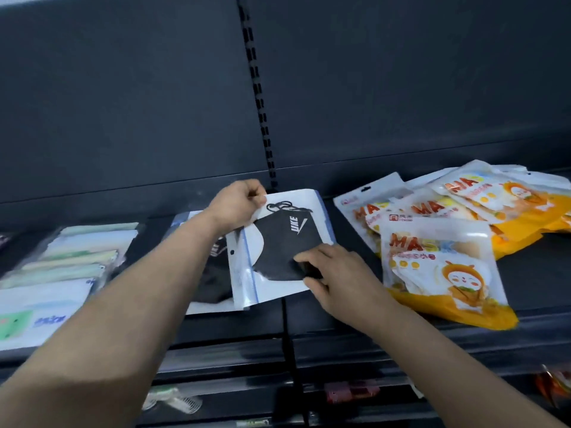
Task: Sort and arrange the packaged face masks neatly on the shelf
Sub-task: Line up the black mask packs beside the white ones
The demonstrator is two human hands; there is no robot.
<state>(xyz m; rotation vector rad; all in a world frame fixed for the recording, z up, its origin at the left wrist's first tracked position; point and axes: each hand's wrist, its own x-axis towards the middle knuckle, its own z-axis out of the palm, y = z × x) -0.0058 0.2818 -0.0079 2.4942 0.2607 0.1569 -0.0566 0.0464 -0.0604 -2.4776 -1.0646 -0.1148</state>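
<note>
Both hands held the black mask pack (278, 242) mid-frame: left hand (238, 205) pinched its top corner, right hand (333, 273) gripped its lower edge.

I count two black mask packs (282, 242), one lying on the other, at least four orange mask bags (438, 273), plus a pale green packs (74, 257) pile too blurry to count.

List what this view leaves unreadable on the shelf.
Head view:
- Lower black mask pack: mostly covered by the top black mask pack and the left forearm.
- Pale green packs: print blurred, cut off by the left edge.
- Orange mask packs: overlapping, cut off by the right edge; count unclear.
- Lower-shelf items: dim, blurred.
</note>
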